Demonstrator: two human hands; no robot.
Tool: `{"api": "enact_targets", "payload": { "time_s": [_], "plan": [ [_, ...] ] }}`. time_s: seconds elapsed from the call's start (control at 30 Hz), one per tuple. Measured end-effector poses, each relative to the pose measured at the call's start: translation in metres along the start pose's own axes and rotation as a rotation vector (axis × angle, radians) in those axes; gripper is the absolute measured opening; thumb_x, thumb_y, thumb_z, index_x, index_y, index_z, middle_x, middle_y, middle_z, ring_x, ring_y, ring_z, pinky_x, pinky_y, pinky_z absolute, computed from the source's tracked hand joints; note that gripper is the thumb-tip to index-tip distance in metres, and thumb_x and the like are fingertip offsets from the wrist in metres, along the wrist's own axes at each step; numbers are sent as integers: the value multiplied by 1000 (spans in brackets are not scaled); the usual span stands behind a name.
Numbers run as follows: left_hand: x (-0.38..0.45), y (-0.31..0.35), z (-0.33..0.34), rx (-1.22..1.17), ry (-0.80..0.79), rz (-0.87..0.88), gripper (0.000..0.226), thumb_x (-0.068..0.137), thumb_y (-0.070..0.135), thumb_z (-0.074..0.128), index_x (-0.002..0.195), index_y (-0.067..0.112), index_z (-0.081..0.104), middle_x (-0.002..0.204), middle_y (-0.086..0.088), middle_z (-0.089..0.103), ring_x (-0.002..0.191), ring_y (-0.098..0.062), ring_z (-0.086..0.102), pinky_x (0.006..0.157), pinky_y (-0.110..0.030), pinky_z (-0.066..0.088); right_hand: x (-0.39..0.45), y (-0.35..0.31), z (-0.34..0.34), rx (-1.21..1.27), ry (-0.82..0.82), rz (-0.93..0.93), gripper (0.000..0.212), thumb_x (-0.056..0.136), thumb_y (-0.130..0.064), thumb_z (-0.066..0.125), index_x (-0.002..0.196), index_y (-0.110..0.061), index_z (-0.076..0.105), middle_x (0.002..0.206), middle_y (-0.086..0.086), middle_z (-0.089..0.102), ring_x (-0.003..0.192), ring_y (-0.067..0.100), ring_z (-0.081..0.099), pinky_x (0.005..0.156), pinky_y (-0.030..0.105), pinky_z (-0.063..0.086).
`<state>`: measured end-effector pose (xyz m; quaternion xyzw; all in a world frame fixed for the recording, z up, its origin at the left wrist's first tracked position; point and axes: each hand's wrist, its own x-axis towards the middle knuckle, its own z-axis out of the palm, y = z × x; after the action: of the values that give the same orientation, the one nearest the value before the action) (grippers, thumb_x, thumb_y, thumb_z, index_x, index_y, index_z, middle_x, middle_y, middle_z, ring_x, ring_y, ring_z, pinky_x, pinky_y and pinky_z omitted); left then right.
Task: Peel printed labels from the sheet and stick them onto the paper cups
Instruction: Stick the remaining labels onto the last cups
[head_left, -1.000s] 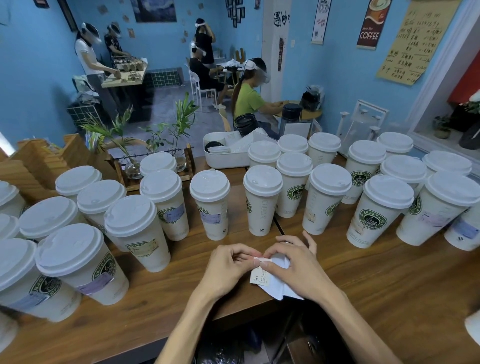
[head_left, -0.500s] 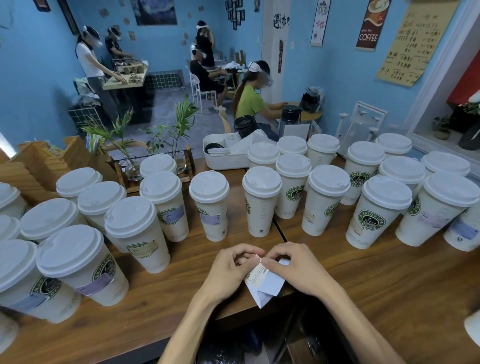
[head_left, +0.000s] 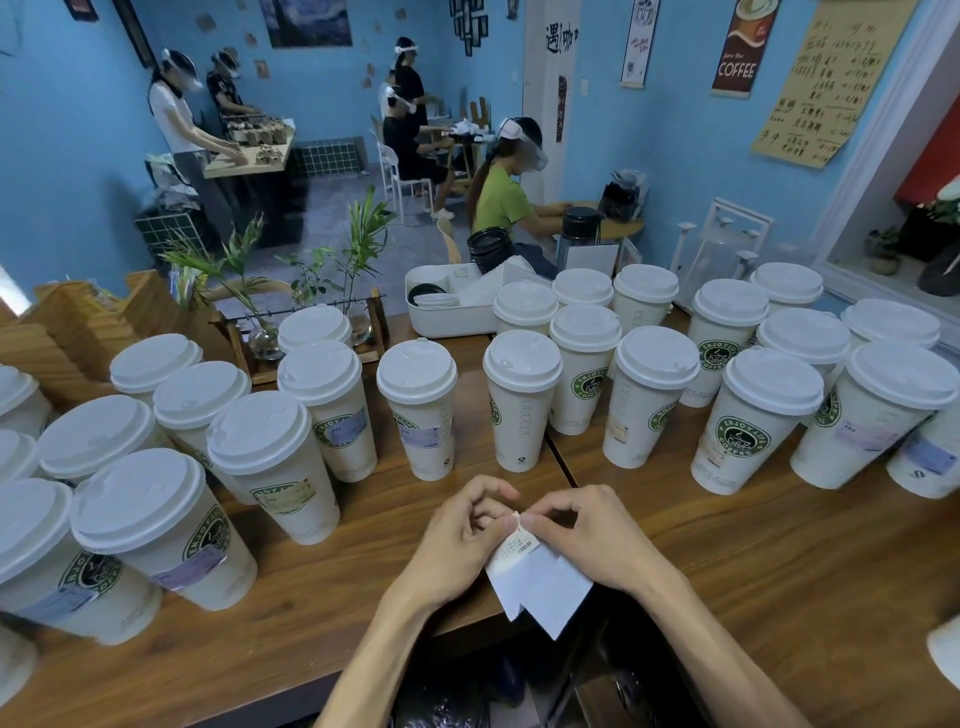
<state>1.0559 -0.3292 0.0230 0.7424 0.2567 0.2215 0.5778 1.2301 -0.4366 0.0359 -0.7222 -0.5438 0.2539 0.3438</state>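
The label sheet (head_left: 540, 582) is a small white strip with black print near its top, hanging tilted over the near edge of the counter. Tall cream paper cups (head_left: 522, 400) with white lids stand upright in rows behind it; several already carry labels.

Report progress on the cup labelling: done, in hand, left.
Done: several cups already carry labels, such as the front-left cup. In hand: the left hand and right hand pinch the top edge of the label sheet. Left: at least the centre cup shows no label.
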Motion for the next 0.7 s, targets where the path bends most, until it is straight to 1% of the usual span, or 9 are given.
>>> {"api": "enact_targets", "payload": {
  "time_s": [0.1, 0.13, 0.2, 0.27, 0.3, 0.4, 0.53, 0.6, 0.7],
  "plan": [
    [-1, 1, 1, 45, 1, 1, 18, 99, 14, 68, 114, 23, 61, 88, 1, 76, 75, -6, 64, 72, -23, 50, 1, 1, 0, -20, -7, 18, 15, 97, -39, 67, 92, -34, 81, 86, -26, 75, 88, -2, 69, 85, 32, 55],
    [-1, 1, 1, 57, 5, 2, 18, 99, 15, 68, 114, 23, 61, 89, 1, 77, 75, -6, 64, 72, -23, 50, 1, 1, 0, -29, -8, 16, 15, 96, -40, 68, 92, -34, 81, 85, -25, 75, 87, -2, 69, 84, 31, 55],
    [-1, 4, 1, 95, 10, 1, 18, 100, 15, 67, 114, 25, 61, 89, 4, 77, 75, -4, 64, 72, -20, 50, 0, 0, 0, -41, -4, 1, 16, 92, -47, 71, 92, -34, 81, 85, -25, 75, 86, -4, 69, 82, 23, 54],
    [-1, 6, 0, 135, 10, 0, 21, 101, 11, 62, 114, 28, 60, 89, 7, 77, 76, -5, 63, 73, -18, 49, -1, 1, 0, -47, 9, -9, 15, 89, -47, 76, 94, -33, 81, 84, -24, 75, 86, -7, 69, 82, 18, 54],
    [-1, 7, -1, 150, 8, -2, 23, 101, 9, 59, 114, 28, 60, 89, 7, 77, 77, -8, 63, 74, -19, 48, 0, 1, 0, -53, 13, -7, 14, 89, -45, 76, 95, -33, 82, 84, -24, 76, 87, -7, 69, 82, 18, 54],
    [-2, 9, -1, 170, -5, -3, 26, 101, 6, 56, 113, 29, 58, 89, 5, 77, 84, -22, 66, 77, -27, 51, 2, 2, 2, -88, -7, -3, 19, 93, -43, 67, 100, -33, 82, 87, -23, 76, 87, -6, 69, 82, 22, 56],
    [-1, 8, 0, 188, -8, 8, 27, 101, 5, 54, 112, 29, 57, 87, 5, 76, 83, -25, 65, 78, -35, 52, 5, 4, 4, -112, -20, 13, 21, 96, -42, 61, 99, -34, 80, 86, -23, 76, 86, -3, 69, 81, 22, 54],
    [-1, 8, -1, 195, -9, 14, 27, 100, 5, 53, 110, 30, 57, 87, 4, 75, 83, -25, 64, 78, -34, 52, 5, 4, 3, -82, -27, 27, 20, 98, -40, 61, 97, -33, 80, 85, -21, 76, 84, -1, 69, 78, 24, 55],
    [-1, 9, -1, 196, -10, 20, 26, 101, 5, 53, 109, 30, 56, 88, 4, 76, 82, -24, 64, 72, -28, 49, 5, 3, 2, -5, -37, 48, 18, 99, -35, 63, 92, -32, 79, 82, -14, 77, 78, 6, 70, 74, 26, 56]
  ]
}}
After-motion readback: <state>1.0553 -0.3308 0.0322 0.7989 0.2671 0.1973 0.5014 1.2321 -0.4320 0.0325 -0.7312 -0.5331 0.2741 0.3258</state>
